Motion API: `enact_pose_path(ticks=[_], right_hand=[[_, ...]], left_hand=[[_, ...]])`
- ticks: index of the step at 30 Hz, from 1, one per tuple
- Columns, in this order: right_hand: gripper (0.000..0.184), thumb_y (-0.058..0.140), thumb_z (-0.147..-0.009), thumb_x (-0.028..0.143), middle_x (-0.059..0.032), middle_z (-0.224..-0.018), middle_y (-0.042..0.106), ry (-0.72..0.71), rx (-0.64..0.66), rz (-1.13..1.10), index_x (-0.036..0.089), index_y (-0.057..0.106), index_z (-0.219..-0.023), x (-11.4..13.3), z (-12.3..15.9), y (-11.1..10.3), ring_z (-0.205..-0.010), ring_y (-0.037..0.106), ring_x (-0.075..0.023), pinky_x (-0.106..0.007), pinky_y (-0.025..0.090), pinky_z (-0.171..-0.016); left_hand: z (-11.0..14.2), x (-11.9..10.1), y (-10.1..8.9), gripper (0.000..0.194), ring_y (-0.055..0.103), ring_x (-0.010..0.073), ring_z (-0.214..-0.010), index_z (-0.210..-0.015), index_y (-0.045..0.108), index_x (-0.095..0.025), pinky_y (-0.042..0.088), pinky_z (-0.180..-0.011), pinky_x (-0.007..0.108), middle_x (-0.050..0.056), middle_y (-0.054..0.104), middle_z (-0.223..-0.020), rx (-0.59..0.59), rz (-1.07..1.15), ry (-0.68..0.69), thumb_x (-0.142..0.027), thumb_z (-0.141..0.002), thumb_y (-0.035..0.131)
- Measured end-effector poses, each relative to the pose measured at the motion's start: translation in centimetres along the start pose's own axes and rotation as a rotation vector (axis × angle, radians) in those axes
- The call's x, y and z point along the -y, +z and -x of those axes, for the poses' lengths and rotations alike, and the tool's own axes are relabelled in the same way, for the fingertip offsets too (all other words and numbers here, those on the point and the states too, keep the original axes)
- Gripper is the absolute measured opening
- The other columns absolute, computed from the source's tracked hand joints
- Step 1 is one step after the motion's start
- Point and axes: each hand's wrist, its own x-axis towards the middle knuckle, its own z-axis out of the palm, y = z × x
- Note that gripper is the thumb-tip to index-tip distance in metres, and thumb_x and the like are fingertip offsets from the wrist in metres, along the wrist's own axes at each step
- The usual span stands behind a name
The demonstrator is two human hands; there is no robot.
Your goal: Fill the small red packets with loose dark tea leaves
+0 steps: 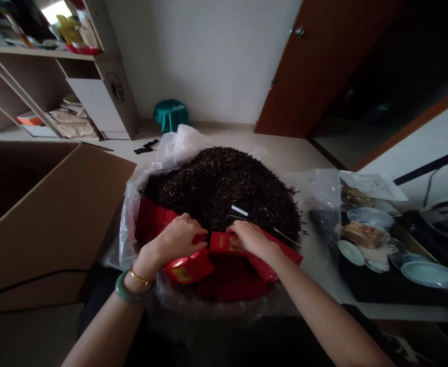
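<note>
Translucent plastic bag (127, 219): loose dark leaves (227, 178), stacked red packets (152, 220). Gold-marked red packet (219, 242) near front rim, pinched in right hand (249, 238); left hand (180, 235) curled, hold unclear. Brown cardboard box (67, 214) left; pale floor (285, 153) beyond.

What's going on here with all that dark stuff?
A person's two hands are at a heap of dark shreds with cloudy plastic around it. The right hand holds a small red packet. The left hand is close beside it, by a shiny red-and-gold packet; I can't tell if it grips anything. More red packets are bunched at the left.
</note>
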Motion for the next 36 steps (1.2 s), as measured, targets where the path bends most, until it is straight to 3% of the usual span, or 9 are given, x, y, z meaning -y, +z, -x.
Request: enact_pose_path(ticks=[5, 8, 15, 21, 26, 28, 31, 36], right_hand=[[0.019, 0.058, -0.083, 0.02, -0.0085, -0.106, 0.069, -0.006, -0.011, 0.064, 0.02, 0.071, -0.097, 0.4, 0.1, 0.0, -0.097, 0.066, -0.023, -0.027, 0.048, -0.073], [0.023, 0.06, -0.081, 0.021, -0.0097, -0.107, 0.069, -0.019, -0.033, 0.059, 0.019, 0.068, -0.103, 0.5, -0.1, 0.5, -0.099, 0.065, -0.0245, -0.028, 0.049, -0.074], [0.011, 0.06, -0.082, 0.021, -0.0089, -0.102, 0.069, -0.034, -0.048, 0.065, 0.02, 0.068, -0.09, 0.7, 0.0, 0.6, -0.096, 0.065, -0.0233, -0.027, 0.047, -0.072], [0.01, 0.062, -0.079, 0.014, -0.0059, -0.09, 0.073, 0.007, -0.08, -0.084, 0.02, 0.069, -0.084, 0.6, 0.0, -0.1, -0.087, 0.068, -0.0219, -0.027, 0.046, -0.069], [0.006, 0.065, -0.075, 0.014, -0.0013, -0.075, 0.073, 0.002, -0.172, -0.527, 0.018, 0.069, -0.075, -1.4, 0.2, -1.9, -0.075, 0.069, -0.0179, -0.026, 0.048, -0.068], [0.006, 0.063, -0.074, 0.015, -0.0019, -0.077, 0.073, -0.003, -0.219, -0.683, 0.017, 0.069, -0.076, -2.0, 0.4, -2.5, -0.075, 0.069, -0.018, -0.026, 0.05, -0.069], [0.012, 0.064, -0.074, 0.017, -0.0035, -0.083, 0.074, -0.052, -0.242, -0.814, 0.015, 0.069, -0.085, -2.4, 0.5, -2.9, -0.079, 0.069, -0.018, -0.028, 0.052, -0.074], [0.039, 0.06, -0.078, 0.014, -0.0064, -0.103, 0.074, -0.138, -0.36, -0.717, 0.019, 0.065, -0.117, -1.5, 0.3, -2.1, -0.09, 0.069, -0.0185, -0.031, 0.054, -0.083]], left_hand=[[0.5, -0.4, -0.2, 0.073, 0.051, 0.0321, -0.103, -0.113, 0.067, -0.022, 0.041, -0.089, 0.043, 0.011, 0.062, -0.106, 0.144, -0.008, -0.206, -0.071, -0.058, 0.07], [0.6, -0.2, -0.2, 0.082, 0.047, 0.0338, -0.106, -0.115, 0.066, -0.024, 0.039, -0.091, 0.047, 0.011, 0.059, -0.109, 0.155, 0.06, -0.234, -0.074, -0.05, 0.071], [0.6, 1.3, 0.3, 0.055, 0.059, 0.0274, -0.094, -0.098, 0.073, -0.027, 0.043, -0.083, 0.037, 0.007, 0.064, -0.095, 0.082, 0.15, -0.219, -0.068, -0.062, 0.068], [0.7, 1.9, -0.1, 0.048, 0.066, 0.0279, -0.089, -0.095, 0.074, -0.025, 0.048, -0.076, 0.033, 0.008, 0.07, -0.094, 0.096, 0.221, -0.26, -0.061, -0.064, 0.072], [-0.5, 1.0, 0.6, 0.046, 0.068, 0.0239, -0.088, -0.115, 0.067, -0.018, 0.05, -0.078, 0.031, 0.009, 0.073, -0.099, -0.24, 0.426, -0.273, -0.042, -0.075, 0.068], [-1.1, 0.4, 1.3, 0.044, 0.069, 0.0218, -0.084, -0.119, 0.064, -0.017, 0.051, -0.075, 0.03, 0.008, 0.075, -0.098, -0.32, 0.567, -0.286, -0.034, -0.078, 0.064], [-1.7, -0.2, 2.1, 0.031, 0.07, 0.02, -0.076, -0.106, 0.071, -0.018, 0.052, -0.069, 0.028, 0.006, 0.076, -0.088, -0.338, 0.788, -0.273, -0.03, -0.081, 0.058], [-2.2, -0.6, 2.6, 0.023, 0.069, 0.0187, -0.062, -0.088, 0.074, -0.015, 0.053, -0.057, 0.025, 0.004, 0.074, -0.067, -0.424, 1.126, -0.355, -0.029, -0.072, 0.066]])
